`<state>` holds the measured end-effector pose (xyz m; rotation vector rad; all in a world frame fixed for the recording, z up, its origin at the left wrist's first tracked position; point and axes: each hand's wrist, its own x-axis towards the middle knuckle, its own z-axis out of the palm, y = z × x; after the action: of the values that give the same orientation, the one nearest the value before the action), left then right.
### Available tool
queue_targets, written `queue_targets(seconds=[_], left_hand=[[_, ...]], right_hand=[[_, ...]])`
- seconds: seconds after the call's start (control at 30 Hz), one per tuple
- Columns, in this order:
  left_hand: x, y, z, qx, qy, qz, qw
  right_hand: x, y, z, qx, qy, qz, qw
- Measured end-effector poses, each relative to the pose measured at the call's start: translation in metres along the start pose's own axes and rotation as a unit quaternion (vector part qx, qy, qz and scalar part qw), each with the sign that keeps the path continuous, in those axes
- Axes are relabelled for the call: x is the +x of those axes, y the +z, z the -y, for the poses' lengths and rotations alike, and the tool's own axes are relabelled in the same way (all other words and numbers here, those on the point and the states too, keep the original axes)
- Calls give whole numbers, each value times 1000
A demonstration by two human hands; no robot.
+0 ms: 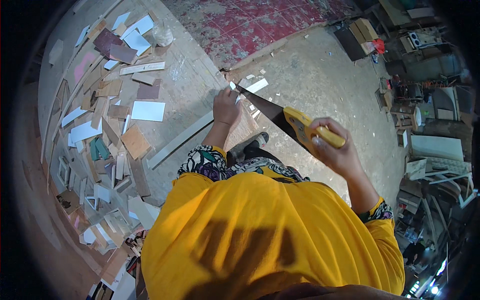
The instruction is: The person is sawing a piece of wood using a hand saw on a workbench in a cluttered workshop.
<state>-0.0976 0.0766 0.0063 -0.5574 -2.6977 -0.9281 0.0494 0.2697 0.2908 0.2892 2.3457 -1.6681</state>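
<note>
Head view looks down on a dusty worktop (190,75) strewn along its left with board offcuts (107,130). A long pale strip (182,139) lies across it, running lower left to upper right, its far end pinned under the flattened left hand (226,107). Just right of that hand, a handsaw (280,117) slants down-right from its tip at the strip, its yellow handle wrapped tight in the right hand (335,150).

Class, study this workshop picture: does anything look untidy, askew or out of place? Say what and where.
Yes. A heap of board offcuts lies jumbled at all angles on the table, left of the left hand, which presses a long strip. Small chips litter the floor near the handsaw in the right hand.
</note>
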Motion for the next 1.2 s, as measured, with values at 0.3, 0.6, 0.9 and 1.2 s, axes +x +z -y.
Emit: queue_targets(seconds=[0.3,0.6,0.9,1.2], left_hand=[[2,-3,-2,0,2,-7,1000],[1,-1,0,-33,23,-53,998],[-1,2,2,6,9,-25,1000],[0,-6,-3,-5,3,-24,1000]], right_hand=[[-21,19,-21,-100,-91,-14,991],[-31,20,-49,-76,-118,-30,990],[1,33,-60,-65,-141,-18,988],[-13,15,-41,-66,-99,-2,993]])
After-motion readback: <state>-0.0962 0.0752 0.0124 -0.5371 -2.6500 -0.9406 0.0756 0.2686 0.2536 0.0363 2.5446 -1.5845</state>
